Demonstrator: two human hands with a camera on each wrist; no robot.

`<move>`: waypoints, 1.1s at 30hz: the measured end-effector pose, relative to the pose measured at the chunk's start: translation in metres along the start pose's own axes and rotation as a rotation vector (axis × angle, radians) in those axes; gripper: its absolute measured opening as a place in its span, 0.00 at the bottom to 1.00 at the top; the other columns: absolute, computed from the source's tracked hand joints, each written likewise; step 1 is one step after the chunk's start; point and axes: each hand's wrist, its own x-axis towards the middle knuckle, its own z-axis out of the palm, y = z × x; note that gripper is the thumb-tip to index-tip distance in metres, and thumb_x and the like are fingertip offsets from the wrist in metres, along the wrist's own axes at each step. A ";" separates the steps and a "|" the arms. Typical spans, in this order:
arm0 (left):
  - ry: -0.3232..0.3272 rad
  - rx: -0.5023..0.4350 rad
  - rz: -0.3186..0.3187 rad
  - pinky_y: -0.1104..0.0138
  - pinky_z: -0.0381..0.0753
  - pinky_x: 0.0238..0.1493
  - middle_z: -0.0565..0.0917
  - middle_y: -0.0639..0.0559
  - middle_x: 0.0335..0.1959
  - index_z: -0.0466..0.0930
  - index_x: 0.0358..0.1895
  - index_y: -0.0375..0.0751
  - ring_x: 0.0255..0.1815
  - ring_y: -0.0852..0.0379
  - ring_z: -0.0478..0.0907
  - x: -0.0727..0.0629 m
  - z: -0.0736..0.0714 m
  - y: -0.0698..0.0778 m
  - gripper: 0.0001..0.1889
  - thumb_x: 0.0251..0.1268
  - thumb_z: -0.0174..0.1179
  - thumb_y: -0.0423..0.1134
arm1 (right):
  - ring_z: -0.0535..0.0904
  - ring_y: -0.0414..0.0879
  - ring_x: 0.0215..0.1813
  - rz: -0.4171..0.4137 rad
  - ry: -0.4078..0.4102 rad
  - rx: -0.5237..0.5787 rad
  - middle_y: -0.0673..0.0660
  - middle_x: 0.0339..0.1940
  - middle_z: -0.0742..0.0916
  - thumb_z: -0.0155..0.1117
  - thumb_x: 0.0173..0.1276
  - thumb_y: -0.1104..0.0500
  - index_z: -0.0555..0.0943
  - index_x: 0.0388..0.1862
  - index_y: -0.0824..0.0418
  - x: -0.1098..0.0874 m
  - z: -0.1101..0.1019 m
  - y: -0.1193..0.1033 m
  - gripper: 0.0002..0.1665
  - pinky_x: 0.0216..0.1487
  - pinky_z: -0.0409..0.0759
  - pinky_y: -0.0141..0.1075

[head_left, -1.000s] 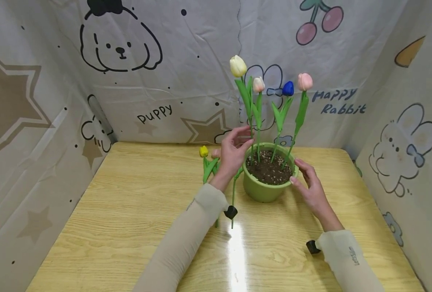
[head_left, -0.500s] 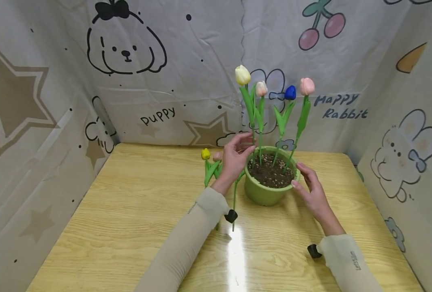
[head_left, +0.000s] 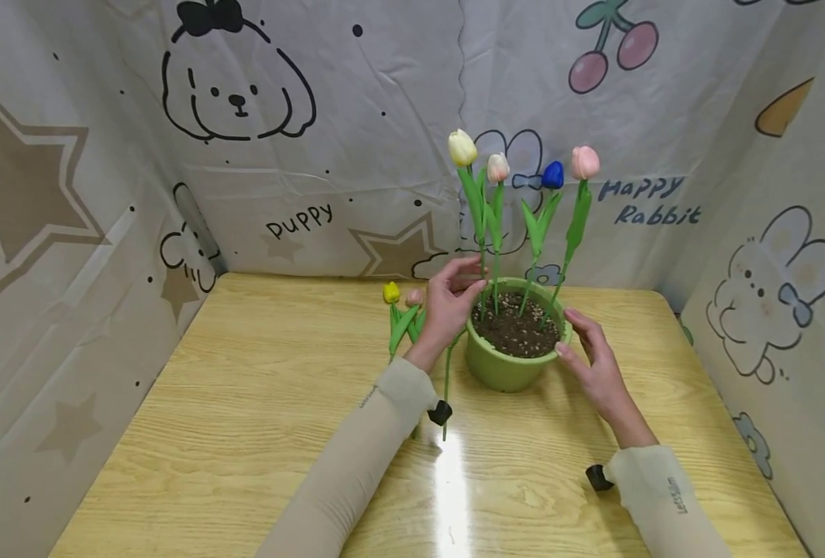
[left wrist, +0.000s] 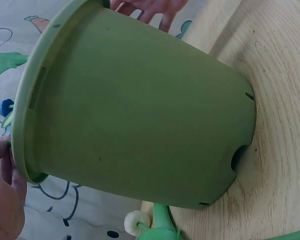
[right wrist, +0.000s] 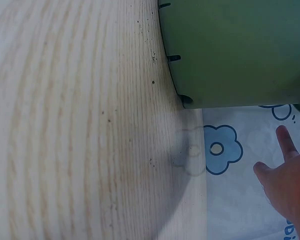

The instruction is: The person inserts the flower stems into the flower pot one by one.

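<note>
My left hand (head_left: 448,304) pinches the stem of a cream tulip (head_left: 462,147) at the left side of a green flowerpot (head_left: 506,368). In the left wrist view that hand (left wrist: 5,200) is beside the rim. Dark soil (head_left: 517,333) fills the pot. Standing in it are also a pale pink-white tulip (head_left: 498,167), a blue tulip (head_left: 552,175) and a pink tulip (head_left: 585,163). My right hand (head_left: 599,368) touches the pot's right rim with fingers and thumb spread. The right wrist view shows its fingers (right wrist: 288,142) extended near the rim.
Left of the pot, partly behind my left arm, lie a yellow tulip (head_left: 391,292) and a pink tulip (head_left: 414,297) with green stems. A white tulip head (left wrist: 136,222) shows below the pot. Printed cloth (head_left: 356,186) walls enclose the wooden table (head_left: 259,372).
The head view has shifted slightly. My left hand keeps its hold on the cream tulip's stem, and my right hand stays at the rim.
</note>
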 end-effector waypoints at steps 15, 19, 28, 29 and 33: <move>-0.115 0.085 0.024 0.66 0.88 0.52 0.85 0.37 0.56 0.81 0.62 0.36 0.54 0.38 0.86 -0.005 -0.005 -0.004 0.18 0.71 0.63 0.26 | 0.56 0.28 0.78 0.003 -0.004 0.004 0.65 0.83 0.61 0.57 0.80 0.64 0.59 0.82 0.62 0.000 0.000 -0.001 0.36 0.82 0.51 0.28; -0.121 0.121 0.049 0.67 0.88 0.52 0.86 0.37 0.56 0.81 0.61 0.36 0.52 0.40 0.87 -0.006 -0.007 -0.006 0.18 0.71 0.64 0.27 | 0.56 0.29 0.79 0.009 0.000 0.004 0.65 0.83 0.62 0.57 0.80 0.64 0.60 0.82 0.62 0.000 0.002 0.000 0.35 0.82 0.51 0.29; -0.127 0.173 0.070 0.67 0.87 0.54 0.87 0.41 0.56 0.83 0.59 0.37 0.50 0.45 0.88 -0.006 -0.007 -0.010 0.16 0.70 0.65 0.28 | 0.57 0.28 0.78 0.010 0.004 -0.002 0.65 0.83 0.62 0.57 0.80 0.64 0.60 0.82 0.62 0.000 0.002 0.001 0.35 0.78 0.52 0.21; -0.130 0.175 0.070 0.67 0.87 0.54 0.86 0.41 0.56 0.83 0.59 0.38 0.50 0.45 0.88 -0.006 -0.007 -0.010 0.16 0.70 0.65 0.29 | 0.56 0.27 0.78 0.012 0.004 -0.003 0.65 0.83 0.62 0.57 0.80 0.64 0.60 0.82 0.62 0.000 0.002 0.001 0.35 0.79 0.52 0.23; -0.127 0.181 0.074 0.67 0.87 0.53 0.86 0.41 0.56 0.82 0.61 0.38 0.52 0.46 0.87 -0.005 -0.008 -0.009 0.17 0.71 0.65 0.29 | 0.56 0.27 0.77 0.016 0.002 -0.007 0.65 0.83 0.61 0.57 0.80 0.64 0.59 0.82 0.61 0.000 0.001 0.000 0.36 0.86 0.49 0.40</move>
